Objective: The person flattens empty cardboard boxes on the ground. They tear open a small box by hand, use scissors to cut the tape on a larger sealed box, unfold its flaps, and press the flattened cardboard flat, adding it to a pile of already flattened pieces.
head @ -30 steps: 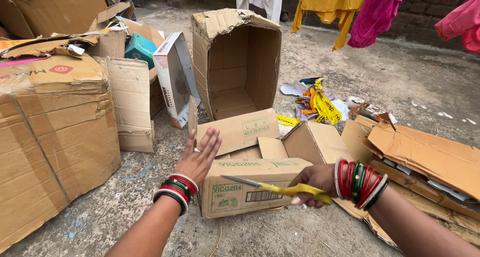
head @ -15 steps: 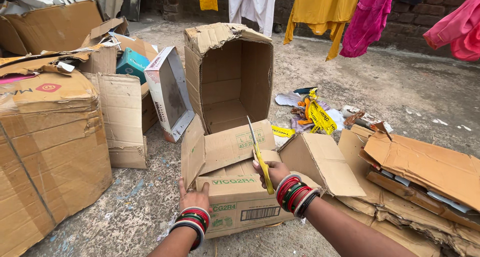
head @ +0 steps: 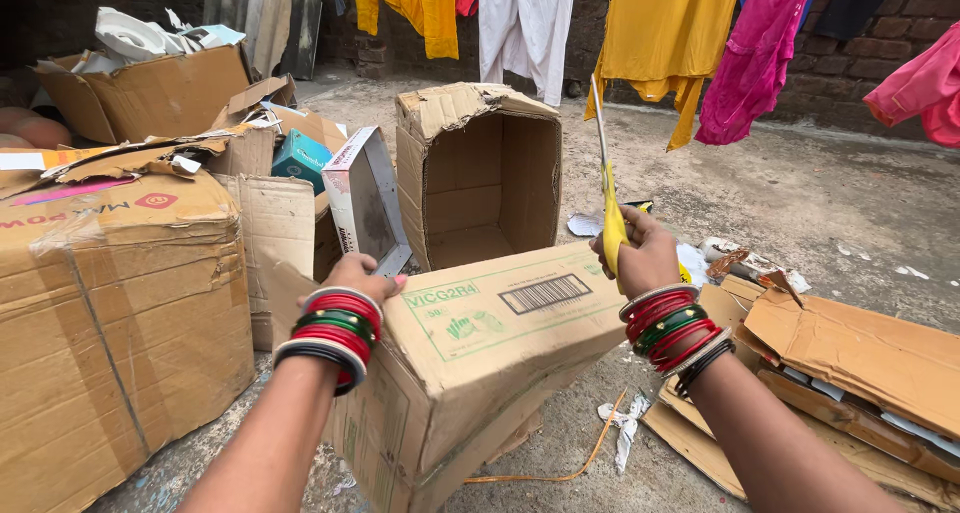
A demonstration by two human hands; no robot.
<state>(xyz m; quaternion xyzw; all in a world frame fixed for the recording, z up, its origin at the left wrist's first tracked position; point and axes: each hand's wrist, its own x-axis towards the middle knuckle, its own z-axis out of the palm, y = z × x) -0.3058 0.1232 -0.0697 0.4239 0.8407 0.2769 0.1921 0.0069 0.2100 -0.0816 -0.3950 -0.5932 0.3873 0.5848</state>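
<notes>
Large taped carton [head: 110,303] stood left of tilted cardboard box [head: 490,343]. Left hand [head: 355,273] gripped box's upper left edge, fingers curled over it. Box sat tipped, centre, between both arms. Right hand [head: 640,253] at box's right corner, fist closed round yellow-handled scissors [head: 607,173], blades upward. Step judged: steadying box for cutting; next calls for lowering blades to a seam.

Small carton [head: 480,353] centre; open box [head: 480,173] behind; flattened cardboard [head: 860,363] right.
</notes>
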